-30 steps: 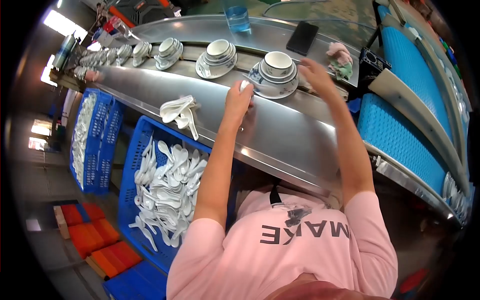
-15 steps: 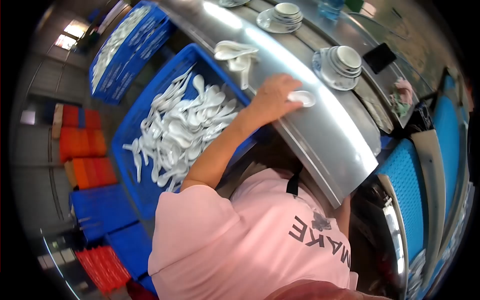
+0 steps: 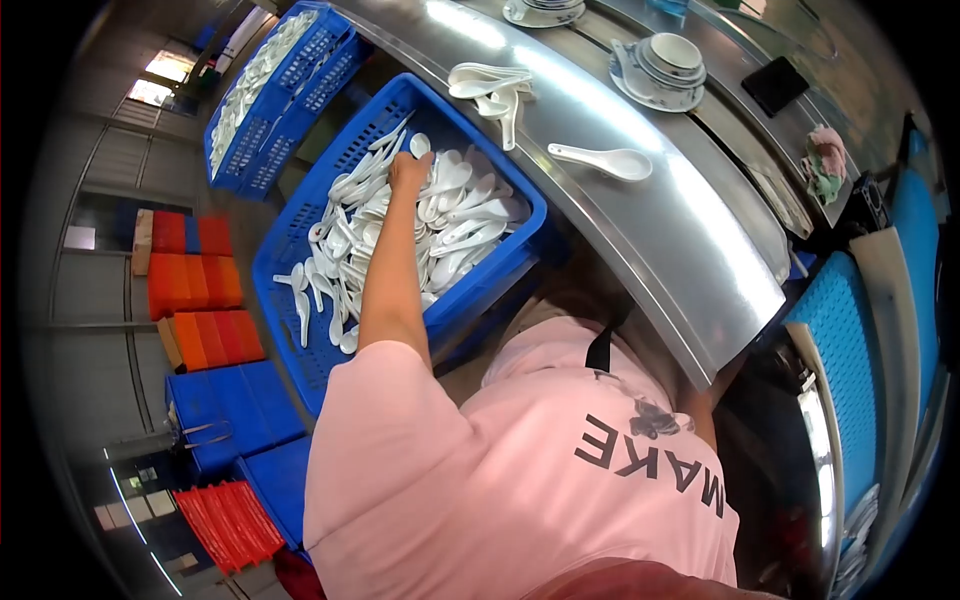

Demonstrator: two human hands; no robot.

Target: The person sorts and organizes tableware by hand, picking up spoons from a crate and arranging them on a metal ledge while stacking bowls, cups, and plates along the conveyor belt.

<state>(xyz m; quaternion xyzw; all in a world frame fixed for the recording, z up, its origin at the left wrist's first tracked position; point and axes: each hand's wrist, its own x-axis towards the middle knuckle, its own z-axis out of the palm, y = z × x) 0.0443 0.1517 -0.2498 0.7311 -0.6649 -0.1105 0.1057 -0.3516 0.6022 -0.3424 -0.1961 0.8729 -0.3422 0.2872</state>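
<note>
My left hand (image 3: 409,172) reaches into a blue plastic basket (image 3: 533,240) heaped with white soup spoons (image 3: 365,235). Its fingers are closed at a white spoon (image 3: 420,146), whose bowl points away from me. On the metal table (image 3: 690,270) lies a single white spoon (image 3: 605,161), bowl to the right. A small pile of white spoons (image 3: 492,88) rests further back on the same surface. My right forearm (image 3: 703,408) passes beside the table's near corner; its hand is mostly hidden in shadow, fingers unseen.
Stacked bowls on a saucer (image 3: 668,70) stand behind the table's curved edge, near a black phone (image 3: 775,85) and a crumpled cloth (image 3: 825,160). Another spoon-filled blue basket (image 3: 262,150) stands back left. Orange and blue crates (image 3: 240,410) line the left; blue padded surfaces (image 3: 840,340) are right.
My left hand has moved from the table into the basket at left. The spoon it was at now lies alone on the table. The view has shifted slightly.
</note>
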